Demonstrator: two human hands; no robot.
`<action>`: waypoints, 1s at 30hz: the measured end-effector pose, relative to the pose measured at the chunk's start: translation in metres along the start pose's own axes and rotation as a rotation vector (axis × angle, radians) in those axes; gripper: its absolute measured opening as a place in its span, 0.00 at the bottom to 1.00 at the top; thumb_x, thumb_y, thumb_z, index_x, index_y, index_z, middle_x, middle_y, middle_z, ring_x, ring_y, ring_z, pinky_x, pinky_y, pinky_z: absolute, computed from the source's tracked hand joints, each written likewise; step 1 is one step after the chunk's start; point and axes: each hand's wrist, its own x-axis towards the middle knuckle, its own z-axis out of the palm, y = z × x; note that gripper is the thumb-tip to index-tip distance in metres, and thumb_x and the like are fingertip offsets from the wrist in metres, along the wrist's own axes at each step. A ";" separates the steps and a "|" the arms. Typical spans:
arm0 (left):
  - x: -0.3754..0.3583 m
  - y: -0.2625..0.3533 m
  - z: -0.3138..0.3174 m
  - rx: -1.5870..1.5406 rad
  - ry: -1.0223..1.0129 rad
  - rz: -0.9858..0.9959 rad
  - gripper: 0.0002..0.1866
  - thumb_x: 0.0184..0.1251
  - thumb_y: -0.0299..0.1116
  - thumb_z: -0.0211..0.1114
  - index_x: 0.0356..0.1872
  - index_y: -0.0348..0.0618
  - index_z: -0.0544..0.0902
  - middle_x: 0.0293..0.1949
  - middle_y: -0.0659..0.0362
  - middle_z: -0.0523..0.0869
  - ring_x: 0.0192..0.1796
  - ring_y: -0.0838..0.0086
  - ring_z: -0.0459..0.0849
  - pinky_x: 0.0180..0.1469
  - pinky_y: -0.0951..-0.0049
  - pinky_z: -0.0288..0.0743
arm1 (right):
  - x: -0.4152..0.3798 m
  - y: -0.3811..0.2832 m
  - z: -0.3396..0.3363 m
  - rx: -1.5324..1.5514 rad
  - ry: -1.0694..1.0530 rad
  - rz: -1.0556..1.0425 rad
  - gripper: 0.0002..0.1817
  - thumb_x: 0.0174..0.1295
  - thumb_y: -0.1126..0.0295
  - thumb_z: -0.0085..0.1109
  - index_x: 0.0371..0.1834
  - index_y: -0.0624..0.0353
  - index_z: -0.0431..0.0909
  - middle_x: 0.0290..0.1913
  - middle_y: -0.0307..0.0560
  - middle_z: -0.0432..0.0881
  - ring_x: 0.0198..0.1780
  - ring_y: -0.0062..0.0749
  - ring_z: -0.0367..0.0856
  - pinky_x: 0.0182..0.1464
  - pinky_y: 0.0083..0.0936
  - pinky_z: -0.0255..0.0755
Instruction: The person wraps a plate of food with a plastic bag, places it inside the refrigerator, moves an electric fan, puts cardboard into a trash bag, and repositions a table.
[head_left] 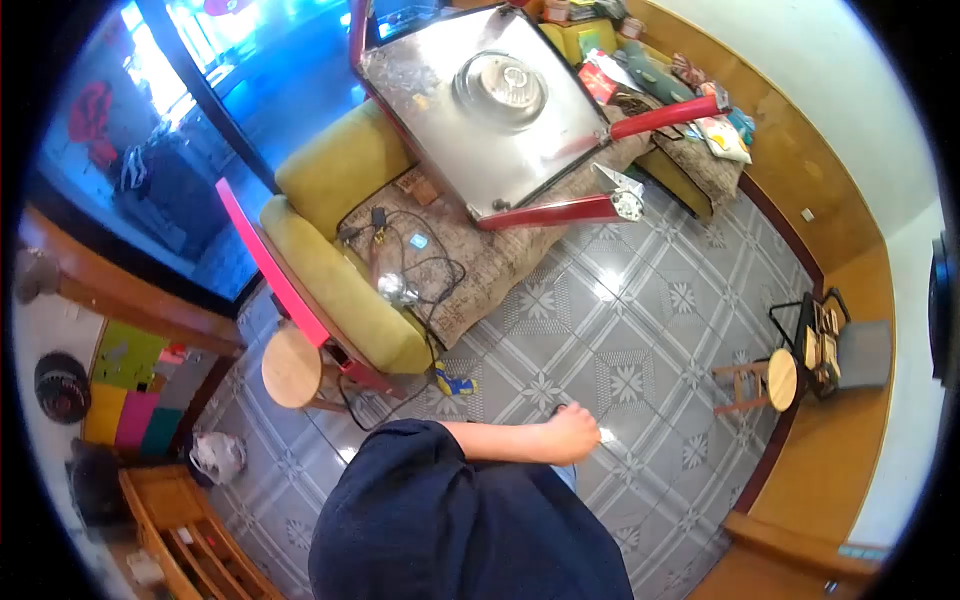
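My left hand is closed, its forearm reaching across in front of my dark shirt. A small dark bit shows beside the thumb, and I cannot make out whether the fingers hold it. Below the hand a patch of blue trousers shows, with the tiled floor around it. My right hand is out of view. Ahead, an upturned table with a shiny metal underside, a round metal housing and red legs rests on the sofa. A black cable lies loosely on the sofa seat, beside a shiny metal piece.
A green sofa stands ahead, a pink board upright behind it. Wooden stools stand left and right. A blue-and-yellow item lies on the floor near the trailing cable. Clothes and bags are piled at the back.
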 end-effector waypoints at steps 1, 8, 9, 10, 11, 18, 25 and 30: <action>0.016 -0.009 0.009 -0.013 0.008 -0.029 0.14 0.49 0.37 0.59 0.34 0.39 0.78 0.36 0.55 0.79 0.43 0.64 0.75 0.42 0.58 0.66 | 0.016 -0.018 -0.017 -0.029 -0.015 -0.010 0.04 0.51 0.75 0.47 0.22 0.61 0.71 0.16 0.44 0.72 0.15 0.27 0.70 0.14 0.23 0.63; 0.084 -0.041 -0.026 -0.181 0.075 -0.638 0.16 0.49 0.38 0.60 0.37 0.39 0.76 0.37 0.50 0.78 0.45 0.60 0.74 0.47 0.55 0.65 | 0.134 -0.216 -0.151 -0.206 -0.026 -0.173 0.05 0.50 0.75 0.46 0.19 0.60 0.70 0.15 0.44 0.71 0.14 0.28 0.69 0.13 0.24 0.62; 0.091 -0.041 -0.034 -0.255 0.114 -0.671 0.17 0.49 0.39 0.61 0.38 0.38 0.76 0.37 0.50 0.77 0.45 0.60 0.74 0.48 0.56 0.65 | 0.151 -0.255 -0.165 -0.174 0.012 -0.223 0.05 0.50 0.75 0.46 0.19 0.60 0.70 0.15 0.44 0.71 0.14 0.29 0.69 0.13 0.24 0.62; 0.098 -0.043 -0.036 -0.262 0.119 -0.701 0.17 0.49 0.39 0.61 0.38 0.38 0.76 0.37 0.50 0.77 0.45 0.60 0.74 0.48 0.56 0.65 | 0.165 -0.298 -0.173 -0.138 0.047 -0.285 0.05 0.50 0.76 0.46 0.18 0.60 0.69 0.15 0.44 0.70 0.13 0.29 0.69 0.13 0.24 0.62; 0.103 -0.046 -0.038 -0.227 0.148 -0.734 0.18 0.49 0.40 0.62 0.38 0.38 0.76 0.36 0.51 0.77 0.44 0.59 0.74 0.49 0.57 0.65 | 0.176 -0.337 -0.177 0.040 0.104 -0.352 0.03 0.54 0.74 0.47 0.26 0.60 0.71 0.17 0.43 0.71 0.14 0.27 0.69 0.12 0.20 0.61; 0.129 -0.077 -0.059 -0.193 0.014 -0.861 0.18 0.51 0.41 0.62 0.39 0.38 0.75 0.35 0.52 0.77 0.44 0.58 0.74 0.51 0.58 0.64 | 0.219 -0.477 -0.126 0.255 -0.136 -0.534 0.06 0.57 0.67 0.51 0.32 0.58 0.69 0.21 0.43 0.74 0.16 0.24 0.72 0.13 0.19 0.65; 0.114 -0.101 -0.070 -0.231 0.163 -0.948 0.17 0.51 0.41 0.61 0.36 0.39 0.75 0.35 0.52 0.77 0.44 0.59 0.74 0.50 0.60 0.64 | 0.170 -0.444 0.014 -0.036 -0.467 -0.135 0.07 0.54 0.71 0.51 0.34 0.61 0.70 0.24 0.46 0.77 0.22 0.29 0.77 0.20 0.23 0.73; 0.053 -0.125 -0.077 -0.296 0.191 -1.096 0.16 0.52 0.40 0.61 0.37 0.39 0.75 0.36 0.52 0.77 0.45 0.59 0.74 0.50 0.62 0.64 | 0.109 -0.497 0.129 -0.301 -0.632 -0.287 0.07 0.54 0.70 0.52 0.31 0.62 0.72 0.24 0.45 0.77 0.21 0.27 0.76 0.19 0.20 0.71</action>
